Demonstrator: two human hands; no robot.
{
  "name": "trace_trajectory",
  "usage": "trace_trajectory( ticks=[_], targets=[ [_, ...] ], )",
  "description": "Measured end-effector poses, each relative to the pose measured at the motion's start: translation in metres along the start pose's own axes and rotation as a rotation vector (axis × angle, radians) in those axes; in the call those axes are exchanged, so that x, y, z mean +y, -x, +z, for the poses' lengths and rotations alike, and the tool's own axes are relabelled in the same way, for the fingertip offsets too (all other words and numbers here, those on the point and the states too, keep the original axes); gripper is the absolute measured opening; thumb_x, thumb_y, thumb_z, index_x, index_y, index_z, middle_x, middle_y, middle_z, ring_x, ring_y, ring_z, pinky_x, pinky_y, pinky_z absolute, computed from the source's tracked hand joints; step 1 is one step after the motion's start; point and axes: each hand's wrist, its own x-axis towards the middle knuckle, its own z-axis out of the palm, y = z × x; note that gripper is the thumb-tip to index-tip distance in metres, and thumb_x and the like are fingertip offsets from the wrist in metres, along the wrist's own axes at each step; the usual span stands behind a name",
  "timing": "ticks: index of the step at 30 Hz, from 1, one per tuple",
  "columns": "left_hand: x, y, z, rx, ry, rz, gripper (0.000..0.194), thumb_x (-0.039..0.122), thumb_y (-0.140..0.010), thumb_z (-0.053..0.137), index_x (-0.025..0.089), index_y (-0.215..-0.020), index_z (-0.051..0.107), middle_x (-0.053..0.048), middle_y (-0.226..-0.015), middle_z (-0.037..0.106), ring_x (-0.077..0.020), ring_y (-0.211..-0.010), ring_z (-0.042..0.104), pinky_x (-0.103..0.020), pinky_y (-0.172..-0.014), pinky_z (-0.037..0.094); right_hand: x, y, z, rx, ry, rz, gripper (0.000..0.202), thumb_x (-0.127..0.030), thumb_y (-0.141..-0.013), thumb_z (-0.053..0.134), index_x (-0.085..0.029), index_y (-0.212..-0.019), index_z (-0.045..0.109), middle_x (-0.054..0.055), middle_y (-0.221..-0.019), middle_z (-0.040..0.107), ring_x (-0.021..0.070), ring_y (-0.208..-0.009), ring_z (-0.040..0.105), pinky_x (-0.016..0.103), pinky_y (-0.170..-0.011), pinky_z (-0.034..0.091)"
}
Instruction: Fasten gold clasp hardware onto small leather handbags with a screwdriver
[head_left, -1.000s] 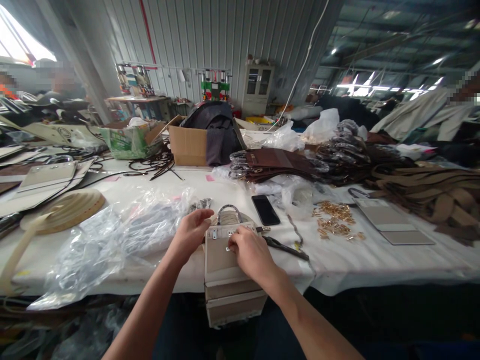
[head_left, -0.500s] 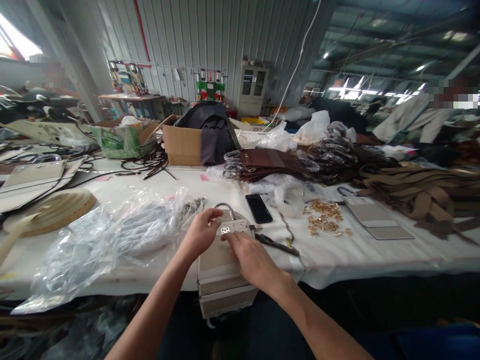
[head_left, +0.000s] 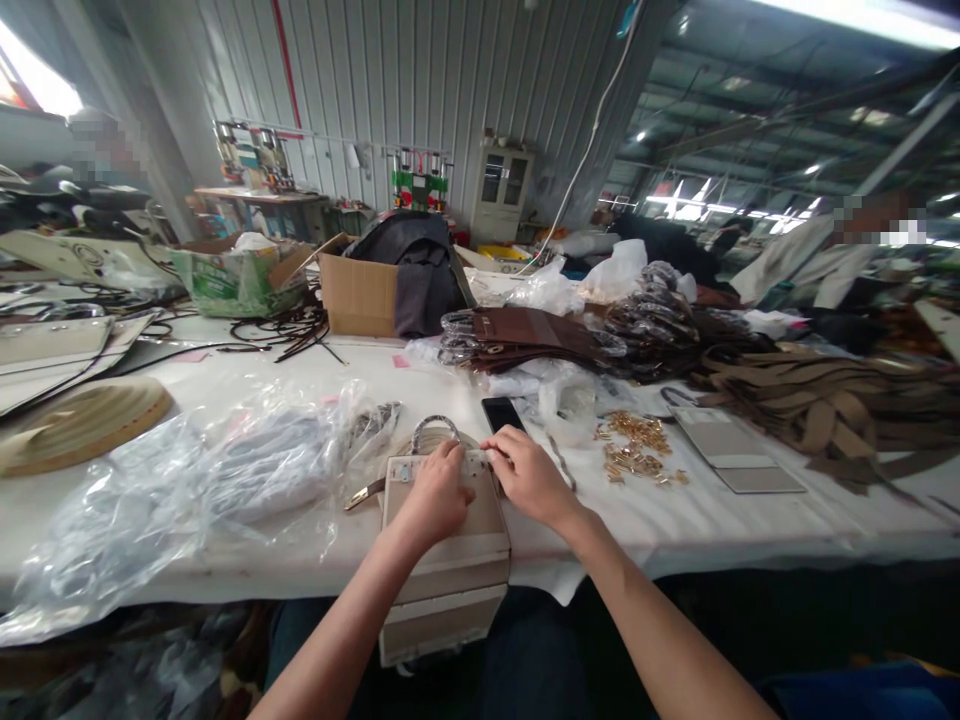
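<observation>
A beige handbag [head_left: 450,540] with stiff panels lies before me and hangs over the table's front edge. Its looped handle [head_left: 436,424], under clear wrap, rises behind the top edge. My left hand [head_left: 437,492] rests on the bag's top band, with its fingers curled together over the edge beside the handle. At the band's right corner, my right hand [head_left: 527,476] has its fingertips pinched; whatever is between them is too small to make out. A small metal plate [head_left: 405,472] sits at the band's left end. From that side sticks out a dark strap with a gold tip [head_left: 364,494].
Behind my right hand lies a black phone [head_left: 501,412]. Gold-coloured fittings [head_left: 637,445] and a grey panel [head_left: 739,450] lie to the right. Plastic-wrapped pieces [head_left: 262,470] and a tape roll [head_left: 90,420] are leftward. Brown bags [head_left: 532,335] and a cardboard box [head_left: 360,295] stand behind.
My left hand has come down onto the bag's band, and my right hand has moved right to its corner. The dark strap at right is out of sight; a gold-tipped one shows at left.
</observation>
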Motion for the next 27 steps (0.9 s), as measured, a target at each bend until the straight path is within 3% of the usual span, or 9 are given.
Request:
trace_trajectory(
  ticks=[4, 10, 14, 20, 27],
  targets=[
    [-0.010, 0.002, 0.003, 0.054, 0.119, 0.041, 0.068, 0.011, -0.078, 0.078, 0.017, -0.144, 0.065, -0.022, -0.157, 0.060, -0.0413, -0.151, 0.058, -0.058, -0.133, 0.043, 0.004, -0.005, 0.005, -0.167, 0.119, -0.106, 0.022, -0.015, -0.105, 0.070, -0.020, -0.126, 0.076, 0.009, -0.121, 0.072, 0.0263, -0.120, 0.067, 0.039, -0.108, 0.055],
    [-0.017, 0.002, 0.007, 0.060, 0.148, 0.039, 0.070, 0.011, -0.080, 0.079, 0.016, -0.147, 0.062, -0.023, -0.163, 0.056, -0.0424, -0.155, 0.053, -0.060, -0.135, 0.041, 0.006, -0.014, 0.001, -0.297, 0.266, -0.207, 0.010, -0.015, -0.105, 0.073, -0.020, -0.113, 0.075, 0.008, -0.116, 0.069, 0.0254, -0.116, 0.066, 0.038, -0.104, 0.057],
    [-0.019, 0.003, 0.008, 0.061, 0.163, 0.035, 0.072, 0.010, -0.080, 0.078, 0.016, -0.150, 0.059, -0.023, -0.165, 0.054, -0.0423, -0.156, 0.052, -0.061, -0.136, 0.039, 0.009, -0.014, 0.006, -0.280, 0.300, -0.234, 0.011, -0.012, -0.105, 0.067, -0.020, -0.110, 0.074, 0.009, -0.116, 0.069, 0.0265, -0.116, 0.066, 0.040, -0.104, 0.058],
    [-0.017, 0.005, 0.008, 0.091, 0.169, 0.079, 0.064, 0.004, -0.078, 0.074, 0.019, -0.139, 0.064, -0.019, -0.156, 0.061, -0.0390, -0.149, 0.059, -0.061, -0.132, 0.045, 0.020, -0.005, 0.019, -0.196, 0.278, -0.272, 0.018, -0.012, -0.107, 0.066, -0.019, -0.122, 0.072, 0.010, -0.117, 0.070, 0.0289, -0.117, 0.065, 0.045, -0.104, 0.061],
    [-0.016, 0.003, 0.010, 0.094, 0.140, 0.073, 0.057, 0.002, -0.076, 0.077, 0.018, -0.131, 0.067, -0.019, -0.153, 0.063, -0.0394, -0.148, 0.059, -0.061, -0.132, 0.045, 0.025, -0.005, 0.023, -0.169, 0.246, -0.297, 0.013, -0.015, -0.110, 0.064, -0.020, -0.119, 0.072, 0.010, -0.115, 0.070, 0.0297, -0.116, 0.066, 0.047, -0.103, 0.061]
  ],
)
